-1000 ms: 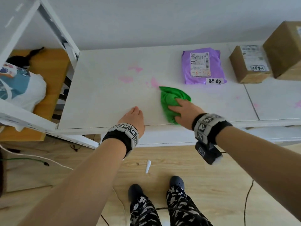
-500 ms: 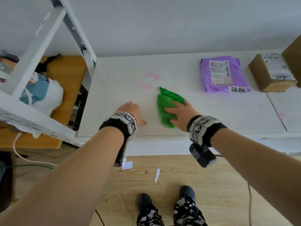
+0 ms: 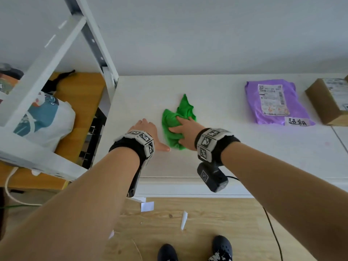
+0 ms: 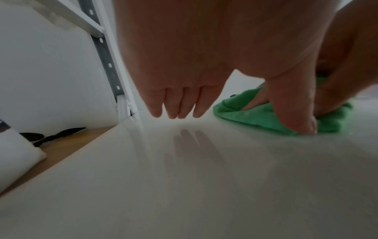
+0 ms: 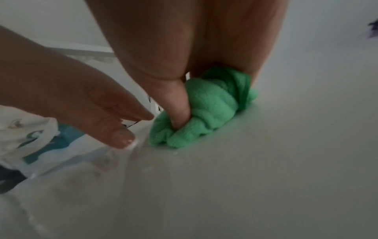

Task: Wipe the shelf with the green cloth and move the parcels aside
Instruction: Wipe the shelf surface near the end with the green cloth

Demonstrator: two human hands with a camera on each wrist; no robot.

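my right hand [image 3: 185, 133] grips the bunched green cloth [image 3: 174, 127] on the shelf [image 3: 235, 147]; my left hand [image 3: 146, 131] lies flat, fingers straight, just left of it. purple parcel [image 3: 276, 102] off right.

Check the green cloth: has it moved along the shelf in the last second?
Yes. The green cloth, under the right hand, has slid left, away from the purple parcel and toward the upright post.
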